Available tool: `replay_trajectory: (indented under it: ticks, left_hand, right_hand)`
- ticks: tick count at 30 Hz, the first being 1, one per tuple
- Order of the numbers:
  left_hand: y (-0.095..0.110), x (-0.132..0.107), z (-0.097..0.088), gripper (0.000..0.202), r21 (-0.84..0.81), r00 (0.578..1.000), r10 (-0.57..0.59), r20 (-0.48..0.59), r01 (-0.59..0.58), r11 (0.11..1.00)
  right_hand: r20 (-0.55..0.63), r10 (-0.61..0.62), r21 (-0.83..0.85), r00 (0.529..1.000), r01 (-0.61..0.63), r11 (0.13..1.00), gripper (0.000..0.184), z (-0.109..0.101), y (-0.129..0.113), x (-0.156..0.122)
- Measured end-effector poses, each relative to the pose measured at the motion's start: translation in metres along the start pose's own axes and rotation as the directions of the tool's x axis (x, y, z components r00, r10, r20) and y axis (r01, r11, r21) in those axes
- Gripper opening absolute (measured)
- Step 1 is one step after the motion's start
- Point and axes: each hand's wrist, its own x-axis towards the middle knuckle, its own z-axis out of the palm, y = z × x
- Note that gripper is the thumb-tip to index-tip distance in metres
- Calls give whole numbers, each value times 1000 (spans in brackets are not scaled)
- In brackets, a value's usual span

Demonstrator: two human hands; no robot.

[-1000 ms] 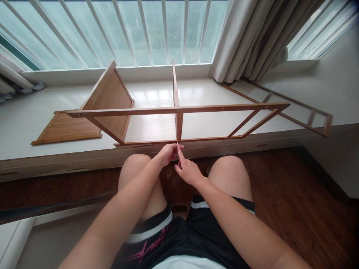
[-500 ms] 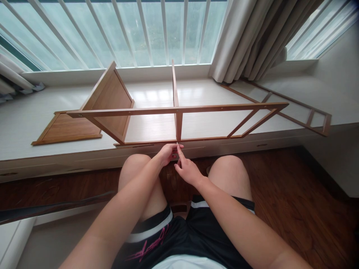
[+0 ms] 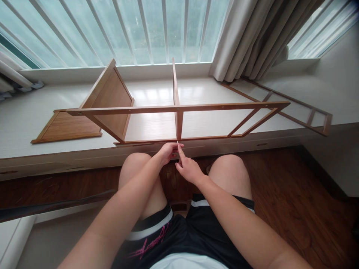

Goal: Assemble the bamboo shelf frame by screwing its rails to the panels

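Observation:
A wooden shelf frame (image 3: 202,108) stands on edge on the white ledge, its near rail along the ledge's front edge. My left hand (image 3: 169,151) is closed just below that rail, its fingertips pinched at a thin, shiny metal pin (image 3: 177,142) under the middle crosspiece (image 3: 179,125). The pin is too small to tell whether it is a screw or a hex key. My right hand (image 3: 189,169) has its index finger stretched to the left fingertips, thumb apart and the other fingers curled. A wooden panel (image 3: 112,93) stands upright at the frame's left end.
Another wooden panel (image 3: 70,129) lies flat at the left of the ledge (image 3: 17,130). A ladder-like wooden frame (image 3: 305,117) rests at the right, near the grey curtain (image 3: 238,41). My knees are close to the ledge's front, above a dark wood floor (image 3: 286,179).
Both hands hold almost the same place at the rail, with only a tiny shift of the fingers. The view has moved slightly; the wooden parts have stayed put.

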Motion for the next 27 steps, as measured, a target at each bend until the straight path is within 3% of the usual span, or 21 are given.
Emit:
replay_trajectory:
  ticks: [6, 12, 18, 23, 27]
  left_hand:
    - [0, 0, -1, 19, 16, 1000, 7, -6, -6, 1000]
    - [1, 1, 0, 18, 19, 1000, -5, -14, 5, 1000]
    - [0, 1, -1, 19, 28, 1000, 5, -11, -5, 1000]
    - [1, -2, 0, 21, 42, 1000, 10, 1, -10, 999]
    - [2, -4, 0, 21, 44, 1000, 15, 13, -16, 999]
  right_hand:
    - [16, 26, 153, 1000, -28, 988, 86, 0, 0, 0]
    - [7, 21, 406, 1000, -22, 914, 84, 4, 4, 2]
    - [6, -12, 644, 1000, 5, 765, 87, 10, 6, 4]
    - [56, -5, 784, 998, -41, 620, 86, 12, 7, 5]
    - [2, -9, 752, 1000, 4, 659, 85, 11, 6, 3]
